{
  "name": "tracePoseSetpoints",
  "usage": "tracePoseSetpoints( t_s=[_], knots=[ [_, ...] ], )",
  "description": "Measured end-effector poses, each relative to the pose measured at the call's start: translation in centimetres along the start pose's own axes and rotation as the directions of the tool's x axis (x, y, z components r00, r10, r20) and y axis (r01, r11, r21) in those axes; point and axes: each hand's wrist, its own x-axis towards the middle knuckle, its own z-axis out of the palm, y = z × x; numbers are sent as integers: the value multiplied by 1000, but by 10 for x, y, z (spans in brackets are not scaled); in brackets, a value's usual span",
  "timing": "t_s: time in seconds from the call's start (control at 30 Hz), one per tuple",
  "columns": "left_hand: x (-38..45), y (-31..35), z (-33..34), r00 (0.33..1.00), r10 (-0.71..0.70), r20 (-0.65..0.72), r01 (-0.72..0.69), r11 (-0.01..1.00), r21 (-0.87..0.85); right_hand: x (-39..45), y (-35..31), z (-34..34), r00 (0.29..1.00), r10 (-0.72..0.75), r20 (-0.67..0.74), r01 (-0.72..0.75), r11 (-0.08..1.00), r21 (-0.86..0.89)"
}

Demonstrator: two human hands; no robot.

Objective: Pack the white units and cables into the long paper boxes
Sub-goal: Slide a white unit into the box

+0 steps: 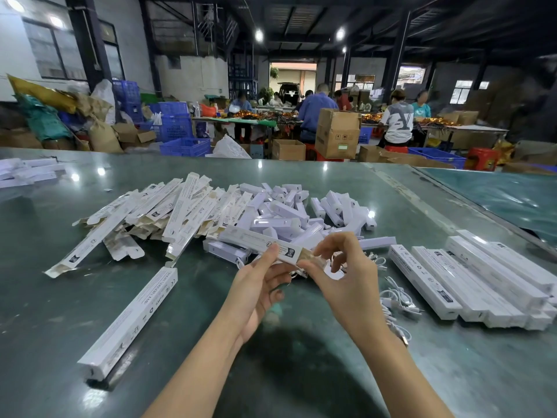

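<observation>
My left hand point(259, 285) grips a long white paper box point(259, 241) from below, thumb on its top face, holding it above the table. My right hand point(346, 267) pinches the brown flap at the box's open right end point(310, 255). Behind the box lies a heap of white units point(289, 211). Flat, unfilled paper boxes point(168, 212) are piled to the left of that heap. Loose white cables point(398, 300) lie on the table to the right of my right hand.
A row of closed long boxes point(482, 282) is stacked at the right. One closed box point(132, 321) lies alone at the front left. More white boxes point(27, 171) sit at the far left of the green table point(301, 372). People work at distant tables.
</observation>
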Motion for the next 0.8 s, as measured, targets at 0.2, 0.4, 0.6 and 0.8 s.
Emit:
tracePoseSetpoints(
  t_s=[0.2, 0.4, 0.6, 0.8],
  knots=[
    [-1, 1, 1, 1000, 3, 9, -3, 1000, -4, 2, -2, -2, 995, -87, 55, 89, 995, -37],
    [-2, 1, -1, 1000, 16, 9, -16, 1000, -13, -2, -2, -4, 987, -57, 149, 55, 998, 20],
    [-1, 1, -1, 999, 29, 39, -31, 999, 26, 0, 2, -5, 989, -69, 130, 71, 997, -10],
    [1, 1, -3, 997, 22, 79, -25, 999, 42, 0, 0, -1, 996, -2, 91, 0, 1000, 26]
  ],
)
